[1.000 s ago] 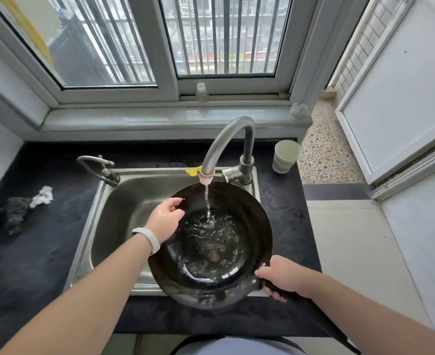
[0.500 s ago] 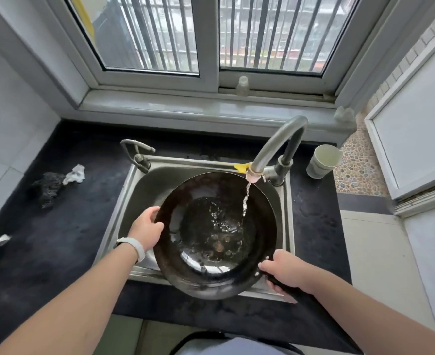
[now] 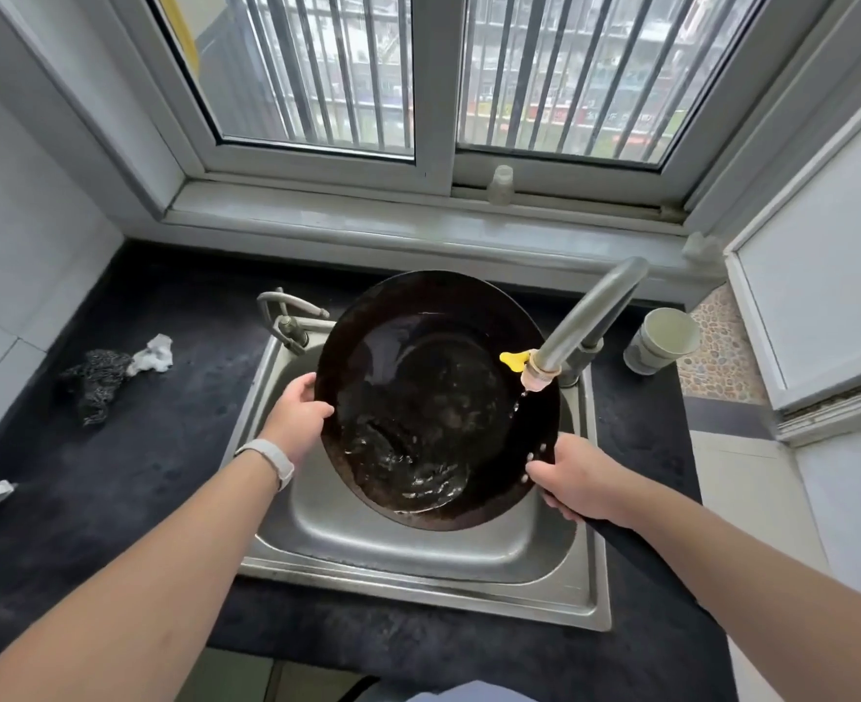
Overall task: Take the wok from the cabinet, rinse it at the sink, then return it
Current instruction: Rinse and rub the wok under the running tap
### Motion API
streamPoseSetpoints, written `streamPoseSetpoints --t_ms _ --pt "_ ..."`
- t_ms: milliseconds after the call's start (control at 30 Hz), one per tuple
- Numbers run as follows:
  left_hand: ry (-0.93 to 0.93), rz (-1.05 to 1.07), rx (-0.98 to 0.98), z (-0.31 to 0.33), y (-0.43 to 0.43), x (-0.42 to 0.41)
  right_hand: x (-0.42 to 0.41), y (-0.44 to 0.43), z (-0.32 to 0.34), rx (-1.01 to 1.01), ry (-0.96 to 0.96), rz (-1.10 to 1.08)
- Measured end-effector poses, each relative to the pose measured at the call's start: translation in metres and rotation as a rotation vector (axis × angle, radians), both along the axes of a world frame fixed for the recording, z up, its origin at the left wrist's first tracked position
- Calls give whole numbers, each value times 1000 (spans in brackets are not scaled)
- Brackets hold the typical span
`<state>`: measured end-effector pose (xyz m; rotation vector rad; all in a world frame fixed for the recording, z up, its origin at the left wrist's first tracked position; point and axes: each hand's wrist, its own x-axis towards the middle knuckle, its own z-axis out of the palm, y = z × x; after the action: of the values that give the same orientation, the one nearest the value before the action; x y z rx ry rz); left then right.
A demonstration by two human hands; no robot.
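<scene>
Both hands are holding a dark wok [image 3: 433, 387] tilted over the steel sink [image 3: 418, 554], and water [image 3: 408, 463] is pooling at its near side. The left hand [image 3: 299, 415] is gripping the left rim, and the right hand [image 3: 578, 486] is gripping the wok at the near right. The faucet [image 3: 590, 316] seems to be dripping only thinly by the right rim. A cup [image 3: 661, 347] is standing on the tabletop [image 3: 140, 473], far right.

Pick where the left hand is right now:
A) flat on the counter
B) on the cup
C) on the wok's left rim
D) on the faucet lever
C: the left hand holds the wok by its left rim over the sink, well clear of the faucet and the cup.
</scene>
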<state>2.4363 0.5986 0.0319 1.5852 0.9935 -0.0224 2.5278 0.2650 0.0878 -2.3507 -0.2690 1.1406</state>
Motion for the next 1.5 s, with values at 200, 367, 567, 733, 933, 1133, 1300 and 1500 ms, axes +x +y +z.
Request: streamPoseSetpoints --t_ms 200,367,567,733,933,1133,1300,1500 --pt "0 -5 -61 -6 -1 19 18 -7 1 27 -142 46" --pt "21 12 -81 -14 -9 28 25 -14 -1 -40 -296 127" --pt "-26 20 -95 -16 -15 26 20 -19 -9 -90 -370 154" --pt "-31 -1 -96 -16 -19 12 16 -24 -13 -107 -425 186" --pt "-36 -6 -118 -20 -26 0 12 -29 -18 -116 -464 230" --pt "-27 11 -148 -27 -27 -11 3 -30 -21 -128 -439 228" --pt "-30 6 -174 -30 -27 -16 -4 -30 -24 -145 -417 212" --pt "-64 -31 -141 -23 -24 -20 -8 -23 -13 -51 -190 108"
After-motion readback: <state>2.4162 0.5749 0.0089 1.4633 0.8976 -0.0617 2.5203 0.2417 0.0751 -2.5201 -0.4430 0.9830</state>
